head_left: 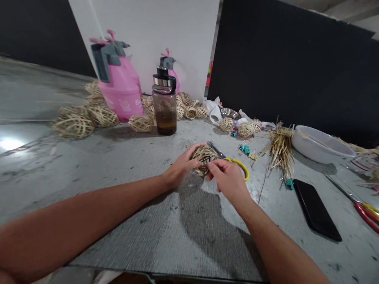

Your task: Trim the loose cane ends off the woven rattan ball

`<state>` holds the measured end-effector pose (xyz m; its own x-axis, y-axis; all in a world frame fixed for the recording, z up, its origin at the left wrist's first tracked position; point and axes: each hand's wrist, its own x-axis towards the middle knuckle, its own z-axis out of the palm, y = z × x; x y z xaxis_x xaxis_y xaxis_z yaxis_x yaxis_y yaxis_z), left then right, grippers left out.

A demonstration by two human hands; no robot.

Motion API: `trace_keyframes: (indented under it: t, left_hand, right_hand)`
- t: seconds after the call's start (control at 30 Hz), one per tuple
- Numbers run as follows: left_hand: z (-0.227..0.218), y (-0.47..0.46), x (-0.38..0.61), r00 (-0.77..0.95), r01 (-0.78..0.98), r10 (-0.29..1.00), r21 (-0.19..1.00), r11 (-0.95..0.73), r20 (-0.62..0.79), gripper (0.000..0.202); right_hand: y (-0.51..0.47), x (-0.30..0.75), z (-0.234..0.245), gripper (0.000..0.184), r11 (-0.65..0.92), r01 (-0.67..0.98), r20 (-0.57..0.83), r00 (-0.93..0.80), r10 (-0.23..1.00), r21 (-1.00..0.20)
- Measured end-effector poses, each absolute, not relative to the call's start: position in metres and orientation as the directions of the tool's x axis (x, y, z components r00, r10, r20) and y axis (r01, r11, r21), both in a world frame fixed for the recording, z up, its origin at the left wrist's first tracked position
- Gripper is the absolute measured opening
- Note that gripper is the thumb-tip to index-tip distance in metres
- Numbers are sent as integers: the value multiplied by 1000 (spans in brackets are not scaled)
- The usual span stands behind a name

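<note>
A small woven bamboo ball [204, 154], open-meshed and straw-coloured, sits at the middle of the table between my hands. My left hand [185, 162] wraps round its left side, thumb at the front and fingers behind. At its right front edge, my right hand [226, 175] has thumb and forefinger pinched together against the weave; whether a strip lies between the fingertips is too small to make out. Just behind my right hand lies a pair of scissors [242, 165] with yellow handles, its dark blades pointing toward the ball.
Pink spray bottles [121, 88] and a drink bottle [164, 102] stand at the back among several woven pieces [74, 123]. To the right are teal binder clips [245, 149], a straw bundle [280, 148], a white basin [321, 146], a black phone [316, 209] and red-handled scissors [365, 215].
</note>
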<state>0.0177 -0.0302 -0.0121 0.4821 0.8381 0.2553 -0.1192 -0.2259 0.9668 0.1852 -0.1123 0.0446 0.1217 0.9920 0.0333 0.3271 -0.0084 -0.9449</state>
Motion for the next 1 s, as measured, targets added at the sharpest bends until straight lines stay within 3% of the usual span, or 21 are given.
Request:
trace_keyframes:
  t: [0.1,0.23,0.37,0.57,0.73,1.0]
  left_hand:
    - [-19,-22,15,470,-204,842,961,-188,264,72]
    - [-18,-21,15,475,-168,834,960,-225,279,74]
    - [-6,-34,17,483,23,829,942,-335,283,76]
    - [1,-44,22,480,70,843,947,-314,244,79]
    - [4,-47,22,488,84,825,926,-368,284,78]
    - [3,-45,17,486,74,821,922,-380,300,74]
  right_hand:
    - [-112,198,55,28,52,408,147,205,968,-911]
    - [-112,190,52,25,-4,271,40,158,987,-962]
    - [-112,170,37,26,-32,126,-18,108,994,-991]
    - [-111,160,32,21,-68,-72,-80,183,980,-995]
    - [-112,160,39,14,-116,-80,-134,285,949,-990]
    - [-112,164,35,14,-137,-66,-149,229,962,-988]
